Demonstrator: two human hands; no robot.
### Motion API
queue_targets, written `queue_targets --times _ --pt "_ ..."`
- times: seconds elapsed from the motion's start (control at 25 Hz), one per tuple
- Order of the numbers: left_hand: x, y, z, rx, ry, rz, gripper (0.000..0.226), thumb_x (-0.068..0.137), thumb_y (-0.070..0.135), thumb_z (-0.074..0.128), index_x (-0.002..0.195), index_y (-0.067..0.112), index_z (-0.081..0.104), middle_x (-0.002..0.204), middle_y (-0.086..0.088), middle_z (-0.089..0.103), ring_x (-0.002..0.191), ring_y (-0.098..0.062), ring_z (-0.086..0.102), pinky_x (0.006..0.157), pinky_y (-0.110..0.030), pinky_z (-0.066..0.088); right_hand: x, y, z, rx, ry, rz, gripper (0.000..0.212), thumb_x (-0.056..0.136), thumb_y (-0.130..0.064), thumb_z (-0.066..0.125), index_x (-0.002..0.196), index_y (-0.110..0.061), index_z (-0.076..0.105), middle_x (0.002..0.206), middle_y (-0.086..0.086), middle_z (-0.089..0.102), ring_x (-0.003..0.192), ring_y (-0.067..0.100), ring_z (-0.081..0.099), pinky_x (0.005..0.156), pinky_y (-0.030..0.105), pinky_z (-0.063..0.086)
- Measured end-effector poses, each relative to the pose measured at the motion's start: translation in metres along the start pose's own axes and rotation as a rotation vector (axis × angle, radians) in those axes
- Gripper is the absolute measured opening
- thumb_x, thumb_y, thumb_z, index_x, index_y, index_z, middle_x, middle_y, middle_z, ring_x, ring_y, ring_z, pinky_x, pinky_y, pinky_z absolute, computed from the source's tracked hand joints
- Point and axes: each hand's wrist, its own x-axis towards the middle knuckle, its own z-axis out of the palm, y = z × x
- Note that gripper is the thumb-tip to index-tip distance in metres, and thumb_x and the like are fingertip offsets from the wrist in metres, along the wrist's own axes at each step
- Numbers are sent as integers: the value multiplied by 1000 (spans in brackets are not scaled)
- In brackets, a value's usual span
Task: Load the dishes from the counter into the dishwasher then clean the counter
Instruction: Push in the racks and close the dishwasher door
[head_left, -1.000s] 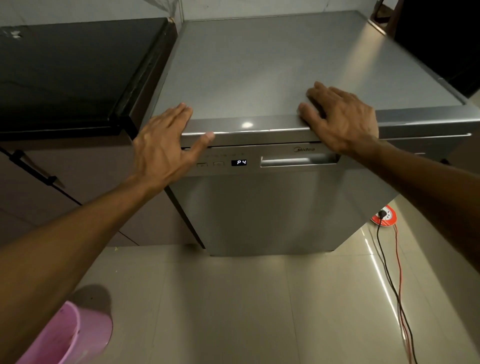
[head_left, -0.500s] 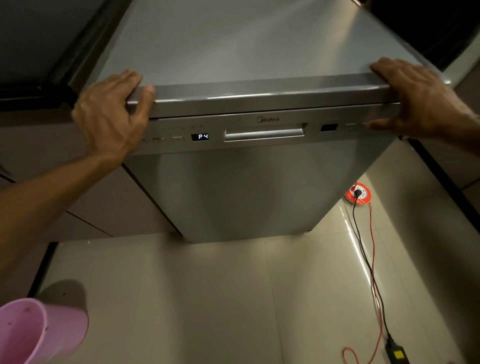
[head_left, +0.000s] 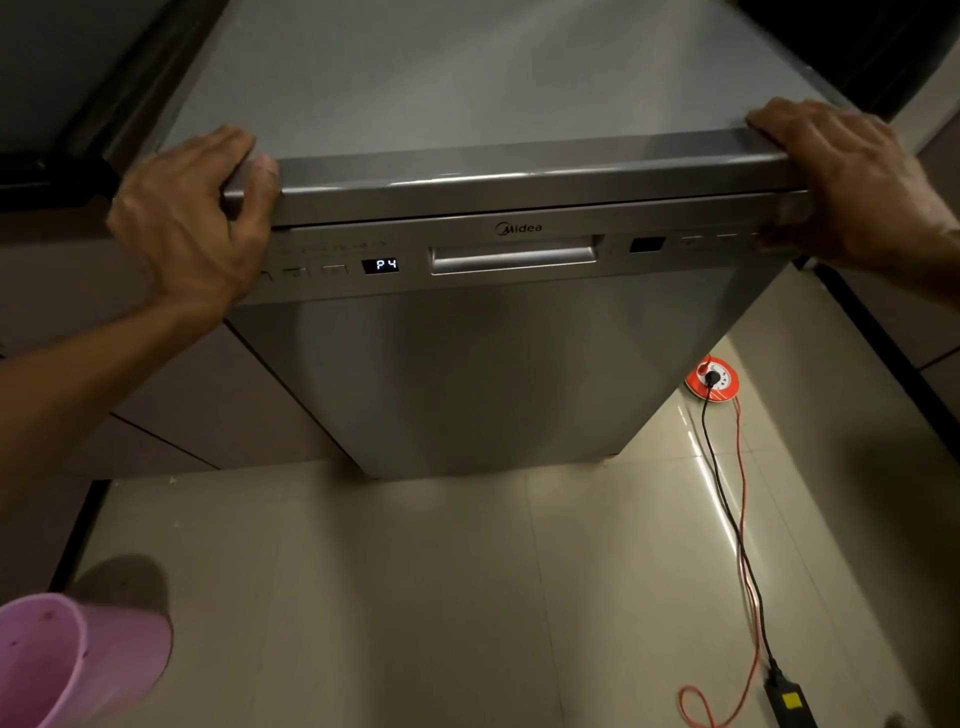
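Two bare forearms are seen, no sleeve being worn on either. The bare left hand (head_left: 192, 218) and bare right hand (head_left: 852, 192) are uncovered by gloves or jewellery.

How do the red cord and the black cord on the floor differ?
The red cord is thinner than the black cord. The red cord curls into a loose loop near the bottom of the floor, while the black cord runs fairly straight. The black cord ends in a dark block with a yellow label; the red cord's far end is not clear. Both start at the red reel beside the dishwasher and run side by side across the tiles.
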Motion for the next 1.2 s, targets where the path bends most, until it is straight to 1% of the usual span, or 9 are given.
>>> queue_targets --times 0.4,0.56,0.68,0.72,0.84,0.92,1.0,1.08,1.2 --pt "0 -1 4 4 24 34 46 103 39 39 104 3 67 101 -21 69 95 -34 64 85 -37 46 3 15 7 4 18 -46 104 64 -13 87 149 -18 28 142 18 42 132 41 40 108 65 28" --pt "0 -2 1 4 9 -5 50 103 45 38 116 7 68 115 -12 70 107 -26 65 95 -33 45 6 18 8 14 1 6 102 67 -40 84 149 -22 26 141 17 42 131 42 40 109 65 27" --pt "2 1 -3 5 -62 -29 52 103 46 34 121 9 65 120 -11 68 110 -26 63 97 -33 43 10 8 3 1 -76 63 106 64 -28 88 149 -21 24 139 20 42 129 43 39 111 64 25" --pt "4 5 -5 14 -97 -37 52 102 45 33 122 8 64 122 -13 67 111 -28 62 98 -35 43 12 5 -2 -1 -107 76 103 67 -42 84 147 -20 25 135 21 43 125 44 41 109 64 26" --pt "15 7 -16 136 -295 -53 55 101 46 28 137 12 51 142 -12 52 128 -29 49 102 -44 38 24 -28 -23 25 -214 157 99 68 -86 44 140 -18 32 128 20 46 114 44 47 103 63 34" --pt "35 4 -20 194 -547 -39 64 98 57 20 142 15 40 150 -12 41 133 -29 42 100 -49 36 44 -60 -25 109 -241 191 91 80 -83 28 139 -14 34 135 20 43 118 45 45 102 57 32" --pt "51 0 -16 215 -711 -40 68 94 66 13 131 15 37 142 -14 42 123 -32 45 92 -51 38 68 -90 -14 127 -176 144 82 92 -73 16 136 -8 37 139 23 40 124 42 42 105 54 30" --pt "56 1 -11 202 -738 -59 68 93 67 14 128 13 37 137 -15 43 120 -33 45 92 -51 37 82 -106 -4 86 -117 151 80 93 -71 7 132 -9 41 136 22 44 121 37 45 105 56 32" --pt "54 3 -11 198 -715 -56 69 96 65 17 134 11 37 140 -18 41 124 -34 43 97 -50 36 85 -102 3 52 -118 162 69 95 -66 12 119 -10 44 115 19 50 97 31 46 97 54 38"
